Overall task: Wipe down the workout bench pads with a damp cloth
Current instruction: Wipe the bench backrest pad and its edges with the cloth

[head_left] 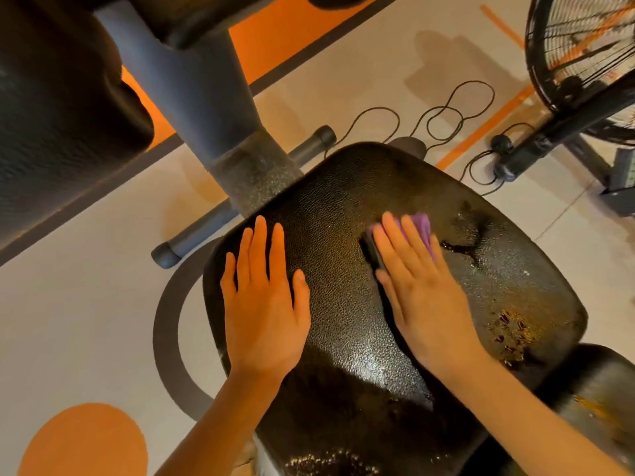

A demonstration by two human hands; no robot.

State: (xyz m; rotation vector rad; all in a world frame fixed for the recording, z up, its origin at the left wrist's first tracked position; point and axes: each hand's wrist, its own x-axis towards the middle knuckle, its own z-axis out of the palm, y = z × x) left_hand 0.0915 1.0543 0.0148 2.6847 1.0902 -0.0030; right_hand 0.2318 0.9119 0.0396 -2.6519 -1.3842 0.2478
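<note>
A black textured seat pad (343, 207) fills the middle of the head view, shiny with wet patches on its right side. My left hand (264, 300) lies flat on the pad's left part, fingers straight and spread. My right hand (422, 286) presses flat on a purple cloth (421, 226), which shows only beyond the fingertips; the rest is hidden under the palm. Brownish marks (512, 333) sit on the pad's right edge. A second black pad (598, 389) adjoins at the lower right, also stained.
A grey machine post (206, 97) rises just beyond the seat, with a dark pad (62, 108) at upper left and a floor bar (240, 201) below. A black floor fan (584, 63) stands at the upper right, its cable (446, 115) looped on the pale floor.
</note>
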